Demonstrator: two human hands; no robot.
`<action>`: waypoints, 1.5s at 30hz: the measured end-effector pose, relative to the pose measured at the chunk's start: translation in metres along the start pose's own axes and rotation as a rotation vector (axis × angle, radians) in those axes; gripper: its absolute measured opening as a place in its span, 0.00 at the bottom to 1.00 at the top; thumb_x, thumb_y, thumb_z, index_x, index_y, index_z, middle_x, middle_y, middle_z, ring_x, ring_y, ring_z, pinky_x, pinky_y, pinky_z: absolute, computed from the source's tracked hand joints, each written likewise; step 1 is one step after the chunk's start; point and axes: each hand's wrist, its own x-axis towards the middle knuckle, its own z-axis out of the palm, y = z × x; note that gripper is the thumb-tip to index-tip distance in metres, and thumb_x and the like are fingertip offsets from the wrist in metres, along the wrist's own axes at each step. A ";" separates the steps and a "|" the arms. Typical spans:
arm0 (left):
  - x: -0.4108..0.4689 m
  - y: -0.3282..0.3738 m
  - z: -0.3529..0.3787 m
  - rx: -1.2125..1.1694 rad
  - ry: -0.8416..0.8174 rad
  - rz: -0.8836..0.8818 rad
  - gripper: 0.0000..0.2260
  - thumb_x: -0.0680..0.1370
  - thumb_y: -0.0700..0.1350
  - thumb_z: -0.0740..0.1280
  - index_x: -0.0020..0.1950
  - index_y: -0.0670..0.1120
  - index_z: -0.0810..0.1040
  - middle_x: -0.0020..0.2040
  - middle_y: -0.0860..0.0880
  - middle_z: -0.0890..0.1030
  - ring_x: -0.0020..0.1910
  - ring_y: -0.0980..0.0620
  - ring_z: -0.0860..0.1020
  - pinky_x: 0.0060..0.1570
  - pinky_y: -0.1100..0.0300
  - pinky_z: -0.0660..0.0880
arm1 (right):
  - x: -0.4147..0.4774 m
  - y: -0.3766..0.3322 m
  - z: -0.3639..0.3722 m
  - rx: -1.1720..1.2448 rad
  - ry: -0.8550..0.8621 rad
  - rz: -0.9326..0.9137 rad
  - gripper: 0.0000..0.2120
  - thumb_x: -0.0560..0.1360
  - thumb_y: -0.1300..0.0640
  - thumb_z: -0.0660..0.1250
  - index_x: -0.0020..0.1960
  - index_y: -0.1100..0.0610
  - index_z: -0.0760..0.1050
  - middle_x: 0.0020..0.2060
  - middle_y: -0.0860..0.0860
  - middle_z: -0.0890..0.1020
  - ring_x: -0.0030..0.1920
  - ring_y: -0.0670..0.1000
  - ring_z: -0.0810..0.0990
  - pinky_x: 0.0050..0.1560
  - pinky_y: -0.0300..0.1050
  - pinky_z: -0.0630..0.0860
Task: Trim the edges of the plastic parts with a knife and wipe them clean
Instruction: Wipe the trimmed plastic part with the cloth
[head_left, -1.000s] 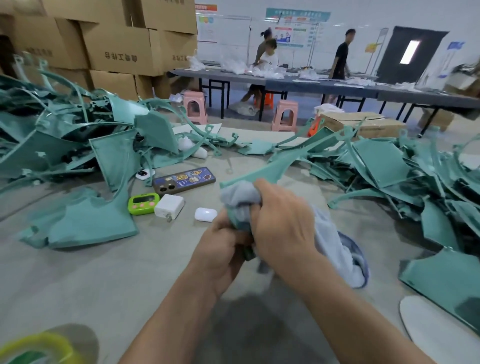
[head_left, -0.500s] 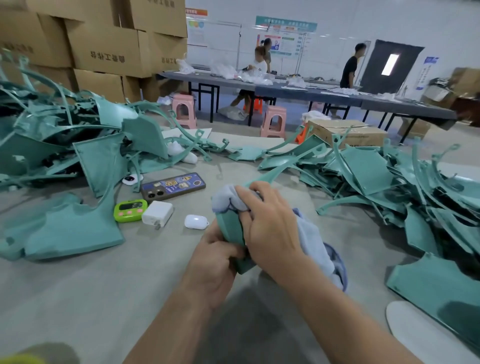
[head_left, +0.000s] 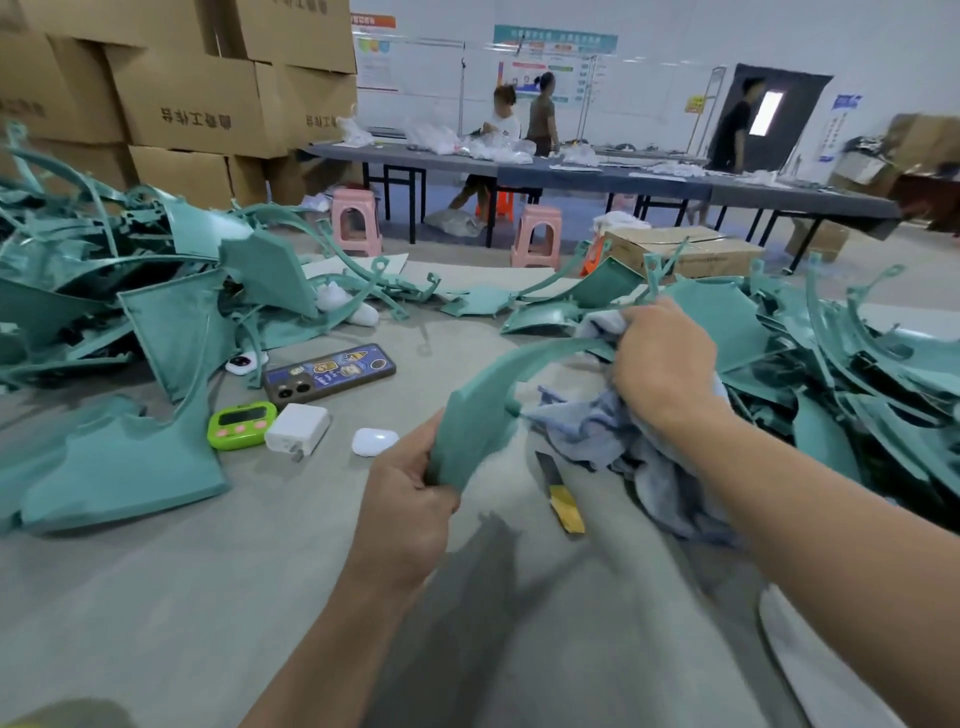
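Left hand (head_left: 410, 499), lower ctr of frame, has its fingers curled round the wide flat end of 1 teal plastic part (head_left: 485, 400). The part is a smooth, matte, curved strip that narrows as it arcs up & right. Right hand (head_left: 660, 364), right of ctr, grips 1 bunched grey-blue cloth (head_left: 597, 423), fingers closed over it at the part's narrow far end. The rest of the cloth hangs soft & crumpled down to the worktop (head_left: 156, 597), a grey, felt-like surface. 1 knife (head_left: 562, 493) lies flat on the worktop between the forearms, just below the cloth & apart from both hands. It has a dark blade & a yellow handle.

There are 2 heaps of similar teal parts, a left pile (head_left: 130, 291) at mid left & a right pile (head_left: 831, 364) at mid right. Both are flat panels & thin hooked ribs in a tangle, too many to count.

Left of ctr, close together:
- 1 phone (head_left: 330, 371) in a dark stickered case
- 1 lime-green timer (head_left: 241, 423)
- 1 white boxy charger (head_left: 298, 428), just beside the timer
- 1 white rounded earbud case (head_left: 375, 441)

Upper left has stacked brown cardboard boxes (head_left: 192, 98). In the bg are 2 pink plastic stools (head_left: 356, 221) & 3 people (head_left: 543, 114) by a long dark table (head_left: 571, 169).
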 end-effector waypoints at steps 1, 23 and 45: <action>0.002 -0.003 -0.003 0.088 0.060 0.027 0.40 0.66 0.17 0.58 0.66 0.52 0.81 0.57 0.53 0.86 0.58 0.51 0.82 0.59 0.54 0.77 | 0.002 0.013 -0.003 0.029 -0.011 0.055 0.11 0.77 0.66 0.60 0.48 0.58 0.81 0.48 0.59 0.79 0.46 0.64 0.79 0.43 0.53 0.73; -0.002 -0.001 -0.011 0.019 0.303 -0.223 0.32 0.69 0.22 0.69 0.70 0.42 0.73 0.60 0.47 0.83 0.58 0.49 0.82 0.55 0.53 0.79 | -0.132 0.011 -0.001 1.188 -0.552 0.076 0.18 0.72 0.68 0.75 0.50 0.45 0.87 0.44 0.49 0.88 0.47 0.49 0.87 0.47 0.47 0.84; 0.000 0.000 0.007 -0.308 0.014 -0.438 0.16 0.72 0.56 0.71 0.51 0.47 0.87 0.50 0.44 0.87 0.47 0.48 0.85 0.42 0.56 0.81 | -0.146 -0.049 -0.008 0.555 -0.200 -0.305 0.11 0.70 0.46 0.67 0.32 0.44 0.68 0.25 0.42 0.75 0.30 0.44 0.74 0.33 0.39 0.68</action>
